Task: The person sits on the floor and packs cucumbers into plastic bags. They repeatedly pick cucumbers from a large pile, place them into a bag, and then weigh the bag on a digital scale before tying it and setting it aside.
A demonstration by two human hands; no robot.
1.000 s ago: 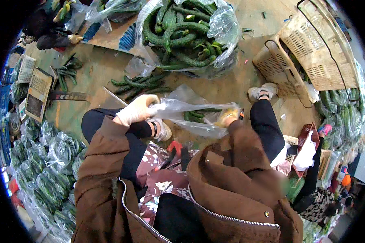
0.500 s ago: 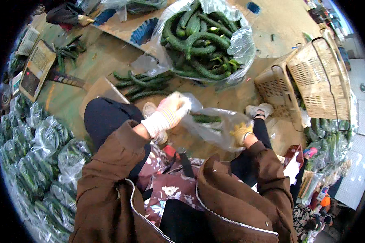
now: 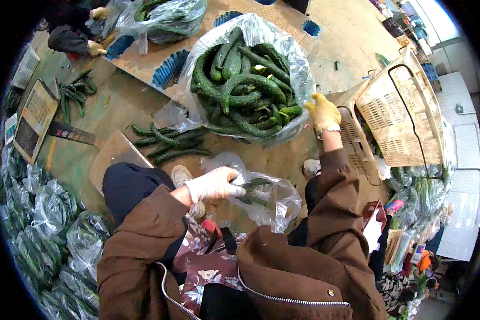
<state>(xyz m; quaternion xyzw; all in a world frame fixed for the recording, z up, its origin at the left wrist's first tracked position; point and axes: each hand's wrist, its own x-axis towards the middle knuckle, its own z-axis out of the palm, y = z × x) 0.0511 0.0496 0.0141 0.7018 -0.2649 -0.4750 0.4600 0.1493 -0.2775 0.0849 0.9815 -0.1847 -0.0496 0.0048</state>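
In a white glove, my left hand (image 3: 216,184) is closed on the edge of a clear plastic bag (image 3: 282,197) above my lap. A few green cucumbers (image 3: 256,200) show through its film. My right hand (image 3: 324,113), in a yellow glove, is stretched out beside the right rim of a large plastic-lined container heaped with curved, bumpy cucumbers (image 3: 253,88). Its fingers look partly spread, and nothing shows in them. Just left of that container, a loose pile of thinner cucumbers (image 3: 170,144) lies near my left knee.
Cream plastic baskets (image 3: 400,114) stand at the right. A scale (image 3: 36,120) is at the left, above many bagged cucumbers (image 3: 50,213). Blue-lined holes (image 3: 170,68) open in the board ahead. Another person's gloved hand (image 3: 96,49) is at the upper left.
My right hand has let go of the small bag and moved forward to the big heap's rim. My left hand has lowered with the bag. The view has shifted.
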